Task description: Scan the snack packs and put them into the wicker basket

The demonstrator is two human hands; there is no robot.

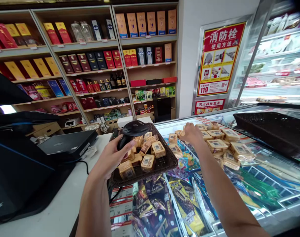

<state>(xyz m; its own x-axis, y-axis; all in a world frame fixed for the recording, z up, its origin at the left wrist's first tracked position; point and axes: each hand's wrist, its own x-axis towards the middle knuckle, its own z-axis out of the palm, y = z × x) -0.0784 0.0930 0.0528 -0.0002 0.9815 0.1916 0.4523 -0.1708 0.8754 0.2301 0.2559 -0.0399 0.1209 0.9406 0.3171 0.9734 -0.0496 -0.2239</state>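
At the left of the frame, a white bench carries a flat black unit. At centre, the left hand has its grip closed round the handle of a black scanner, presumably so that its head stays free over the goods. Beneath it lies a dark woven basket, holding loosely heaped biscuit-coloured packs, several with barcodes upward; its raised rim probably keeps the heap together. Right of centre, the right hand reaches among more packs, stacked on the glass-topped freezer, which seems to serve as a handy ledge. Its fingertips are hidden; whether that grip holds one cannot be told. Wrapped goods lie under the glass, between white wire dividers. A second dark tray rests at far right.
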